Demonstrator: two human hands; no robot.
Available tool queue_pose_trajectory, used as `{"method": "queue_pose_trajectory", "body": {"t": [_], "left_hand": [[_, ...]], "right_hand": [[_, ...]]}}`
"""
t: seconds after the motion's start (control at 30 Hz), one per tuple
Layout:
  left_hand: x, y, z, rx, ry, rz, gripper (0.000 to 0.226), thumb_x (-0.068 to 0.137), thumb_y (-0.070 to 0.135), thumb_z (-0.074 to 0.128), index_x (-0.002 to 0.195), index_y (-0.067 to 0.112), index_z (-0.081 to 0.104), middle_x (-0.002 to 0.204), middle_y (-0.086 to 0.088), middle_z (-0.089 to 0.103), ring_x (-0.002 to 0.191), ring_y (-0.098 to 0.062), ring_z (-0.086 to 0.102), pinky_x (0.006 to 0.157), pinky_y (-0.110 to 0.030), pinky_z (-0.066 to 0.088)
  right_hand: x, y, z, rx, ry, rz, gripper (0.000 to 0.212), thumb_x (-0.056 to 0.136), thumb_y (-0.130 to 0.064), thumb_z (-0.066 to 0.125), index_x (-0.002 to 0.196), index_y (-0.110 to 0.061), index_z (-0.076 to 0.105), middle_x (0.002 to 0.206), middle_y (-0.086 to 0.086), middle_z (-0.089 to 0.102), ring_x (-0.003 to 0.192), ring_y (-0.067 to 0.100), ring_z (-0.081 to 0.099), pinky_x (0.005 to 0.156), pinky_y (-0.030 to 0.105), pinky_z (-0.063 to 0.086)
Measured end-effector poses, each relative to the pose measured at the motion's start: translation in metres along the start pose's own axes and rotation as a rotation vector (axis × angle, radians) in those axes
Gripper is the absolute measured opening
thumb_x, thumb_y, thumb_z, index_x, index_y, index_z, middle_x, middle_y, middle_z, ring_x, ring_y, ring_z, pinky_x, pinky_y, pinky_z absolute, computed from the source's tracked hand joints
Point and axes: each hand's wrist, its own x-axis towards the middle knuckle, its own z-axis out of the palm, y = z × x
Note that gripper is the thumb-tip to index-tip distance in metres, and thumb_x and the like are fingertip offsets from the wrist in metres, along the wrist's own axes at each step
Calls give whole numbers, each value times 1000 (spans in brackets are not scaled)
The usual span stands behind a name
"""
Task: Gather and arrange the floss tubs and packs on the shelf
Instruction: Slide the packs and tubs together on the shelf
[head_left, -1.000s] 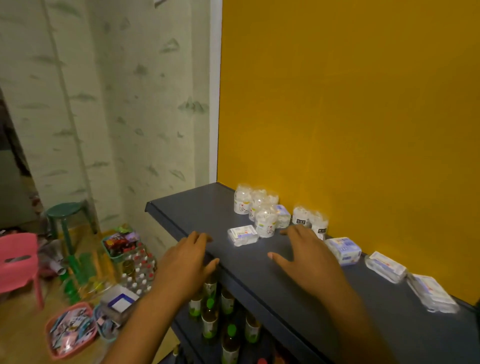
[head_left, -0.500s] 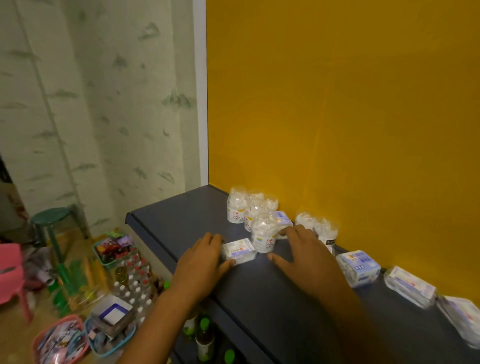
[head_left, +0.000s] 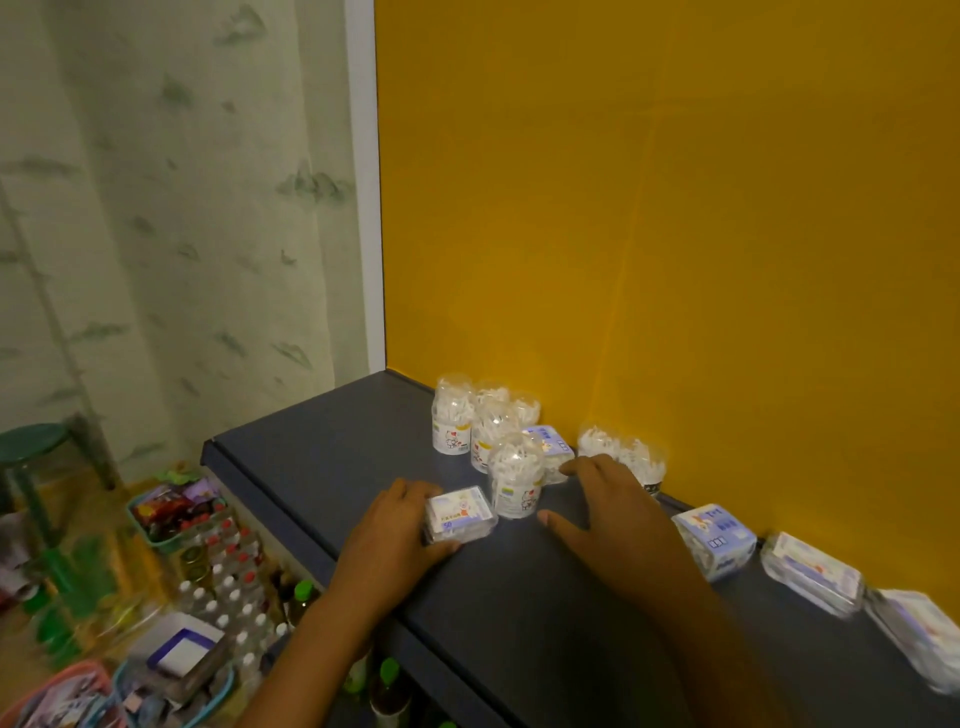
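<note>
On the dark shelf (head_left: 322, 467), the left hand (head_left: 395, 540) has its grip clamped on a small clear floss pack (head_left: 460, 514), fingers and thumb pinching its left end. Just right stands a cluster of floss tubs (head_left: 483, 431). The right hand (head_left: 613, 514) rests flat, its grip apart, fingertips touching a pack (head_left: 550, 449) behind the front tub. More packs (head_left: 717, 540) line the yellow wall (head_left: 675, 208) rightward.

Dark shelf (head_left: 322, 457) — floss tubs (head_left: 514, 480), flat packs (head_left: 714, 540) along the wall.

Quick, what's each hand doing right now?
Left hand: grips the small floss pack on the shelf.
Right hand: open, fingers spread, holding nothing.
</note>
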Motion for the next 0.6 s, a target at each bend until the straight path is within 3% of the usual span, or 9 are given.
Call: {"method": "queue_pose_trajectory", "body": {"t": [0.2, 0.4, 0.6], "left_hand": [[18, -15, -34, -182, 128, 99, 55, 71, 36, 80, 119, 32, 53, 117, 11, 49, 107, -5, 49, 89, -18, 41], [31, -21, -67, -303, 266, 268, 62, 70, 26, 83, 118, 43, 47, 113, 34, 42, 107, 8, 46, 96, -38, 47], [44, -39, -76, -383, 307, 336, 60, 70, 23, 82, 124, 28, 55, 121, 21, 49, 114, 4, 47, 91, -29, 49]], "right_hand": [[19, -17, -1, 50, 42, -3, 57, 88, -55, 59, 134, -29, 41, 138, -5, 45, 124, 15, 44, 101, 32, 43], [38, -28, 2, 70, 53, 27, 66, 87, -53, 61, 141, -28, 33, 144, -4, 39, 128, 17, 44, 102, 35, 45], [53, -36, 13, 204, -12, 63, 67, 84, -44, 70, 140, -31, 34, 144, -5, 37, 129, 19, 45, 104, 33, 42]]}}
